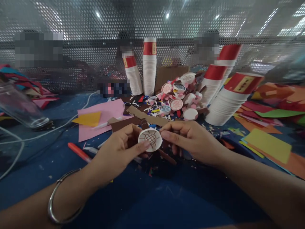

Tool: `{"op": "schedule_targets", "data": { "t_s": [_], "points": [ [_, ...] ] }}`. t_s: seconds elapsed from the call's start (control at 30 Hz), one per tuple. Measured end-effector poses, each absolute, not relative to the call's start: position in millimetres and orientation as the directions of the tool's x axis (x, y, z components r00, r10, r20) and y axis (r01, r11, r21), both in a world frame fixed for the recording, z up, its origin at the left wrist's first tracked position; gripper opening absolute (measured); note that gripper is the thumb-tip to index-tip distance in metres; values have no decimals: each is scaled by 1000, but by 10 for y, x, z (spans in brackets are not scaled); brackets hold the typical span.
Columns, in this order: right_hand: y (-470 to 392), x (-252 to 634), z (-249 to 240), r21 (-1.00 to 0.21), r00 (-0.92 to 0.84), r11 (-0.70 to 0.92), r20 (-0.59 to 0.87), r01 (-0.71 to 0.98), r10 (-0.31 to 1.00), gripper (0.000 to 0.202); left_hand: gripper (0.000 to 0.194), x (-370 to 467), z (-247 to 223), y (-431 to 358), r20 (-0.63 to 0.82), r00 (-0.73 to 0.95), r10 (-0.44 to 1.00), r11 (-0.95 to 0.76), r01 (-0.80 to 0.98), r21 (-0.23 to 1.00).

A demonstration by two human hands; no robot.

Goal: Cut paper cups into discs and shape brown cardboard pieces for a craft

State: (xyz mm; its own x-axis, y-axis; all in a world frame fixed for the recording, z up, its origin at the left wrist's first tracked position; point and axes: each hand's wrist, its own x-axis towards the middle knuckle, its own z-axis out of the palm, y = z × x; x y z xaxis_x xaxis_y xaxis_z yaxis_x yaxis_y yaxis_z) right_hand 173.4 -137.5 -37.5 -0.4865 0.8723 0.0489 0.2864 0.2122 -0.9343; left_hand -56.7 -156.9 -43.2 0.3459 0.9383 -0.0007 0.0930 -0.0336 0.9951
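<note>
Above the near edge of a blue worktop (171, 197), midway between two bare hands, is a small white disc (152, 137) with brown lines drawn on its face. The left hand (113, 151) has the firmer hold: its grip is closed on the disc, thumb pressed flat over the lower left of the face, fingers behind. The right hand (197, 141) comes in from the opposite side, its grip drawn nearly together at the right rim — whether it pinches the edge or only meets it, I cannot tell. The face is tipped up toward the viewer; being round, the disc shows no clear long axis. A dark brown tab (144, 124) points up and away from its far left edge. Beyond lies a heap of similar discs (176, 104), beside stacked paper cups (149, 74).
</note>
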Motion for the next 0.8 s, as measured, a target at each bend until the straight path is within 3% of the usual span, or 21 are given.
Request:
{"op": "schedule_targets", "data": {
  "t_s": [0.23,0.43,0.67,0.8],
  "points": [
    [-1453,1738,-463,-940,-569,195,0,282,822,20,28,-473,-446,-1530,-81,221,972,91,-35,995],
    [-1495,1672,-470,-928,-534,217,25,301,845,27,24,-443,-412,-1553,24,174,984,-7,-98,995],
    [-1489,1655,-500,-917,-536,236,29,321,844,18,27,-479,-457,-1559,13,227,974,-23,40,999],
    [-1486,1660,-499,-911,-537,246,33,331,843,21,23,-485,-464,-1544,62,196,979,-63,0,998]
  ]
}}
